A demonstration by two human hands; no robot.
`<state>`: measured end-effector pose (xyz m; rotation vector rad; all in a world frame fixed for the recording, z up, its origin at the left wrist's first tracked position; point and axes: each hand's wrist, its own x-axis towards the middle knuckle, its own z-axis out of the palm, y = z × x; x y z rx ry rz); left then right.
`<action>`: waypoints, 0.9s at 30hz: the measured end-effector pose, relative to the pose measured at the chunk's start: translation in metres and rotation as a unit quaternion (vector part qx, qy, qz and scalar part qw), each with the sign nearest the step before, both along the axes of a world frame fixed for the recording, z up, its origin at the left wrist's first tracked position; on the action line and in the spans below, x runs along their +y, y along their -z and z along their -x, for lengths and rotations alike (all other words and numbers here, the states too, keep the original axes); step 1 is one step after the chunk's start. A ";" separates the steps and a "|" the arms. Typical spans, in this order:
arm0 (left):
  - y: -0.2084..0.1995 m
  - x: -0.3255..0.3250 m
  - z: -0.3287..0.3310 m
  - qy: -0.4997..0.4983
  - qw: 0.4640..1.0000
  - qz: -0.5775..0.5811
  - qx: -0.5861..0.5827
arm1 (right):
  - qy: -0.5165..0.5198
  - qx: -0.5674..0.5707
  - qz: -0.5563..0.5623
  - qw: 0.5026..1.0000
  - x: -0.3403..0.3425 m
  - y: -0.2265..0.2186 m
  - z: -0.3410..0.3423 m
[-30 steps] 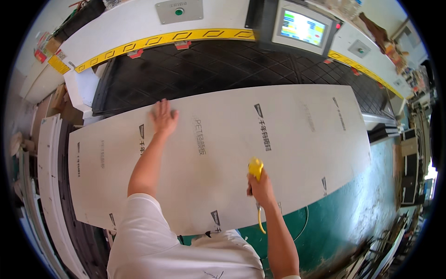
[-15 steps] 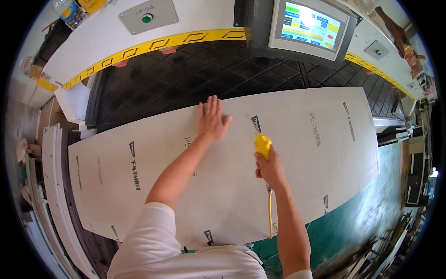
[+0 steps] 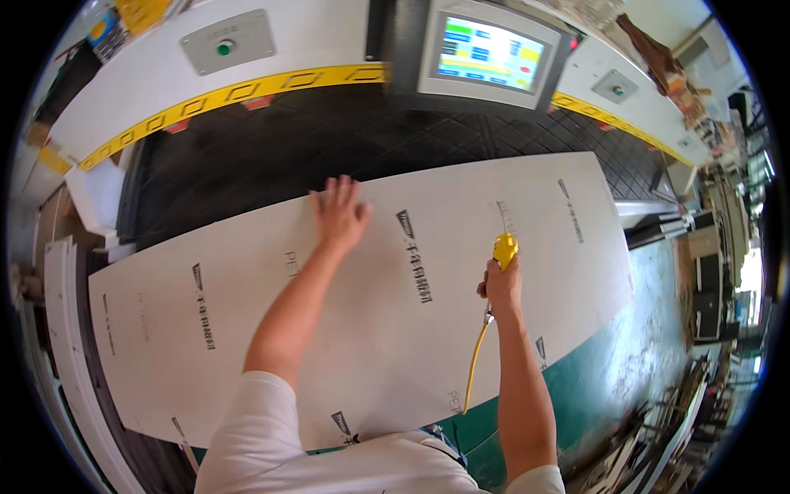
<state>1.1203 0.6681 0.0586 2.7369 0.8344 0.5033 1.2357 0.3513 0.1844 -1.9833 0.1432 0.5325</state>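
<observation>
- The yellow tool (image 3: 506, 246) is over the pale board (image 3: 444, 346), gripped in your right hand (image 3: 504, 286); its yellow hose (image 3: 475, 360) trails toward you.
- Your left hand (image 3: 341, 219) spreads its fingers near the board's far edge.
- Beyond lies a black bed (image 3: 280, 148).

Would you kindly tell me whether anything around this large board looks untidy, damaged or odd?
Mainly the loose strips at the lower right: they lie jumbled at different angles beside the green floor, which looks untidy. I see no clear damage on the board.
</observation>
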 end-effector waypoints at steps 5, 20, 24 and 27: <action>0.000 -0.011 -0.056 -0.051 0.989 -0.002 0.137 | -0.217 0.135 -0.009 0.967 -0.036 -0.036 -0.004; -0.012 -0.134 -0.129 0.282 0.953 -0.050 0.101 | -0.060 0.018 0.150 0.987 -0.184 -0.051 0.088; -0.014 -0.193 -0.100 0.304 0.949 -0.032 0.082 | -0.494 0.090 0.043 0.864 -0.238 -0.052 0.107; -0.019 -0.250 -0.071 0.295 0.951 -0.054 0.071 | -0.271 0.009 0.145 0.952 -0.319 -0.023 0.075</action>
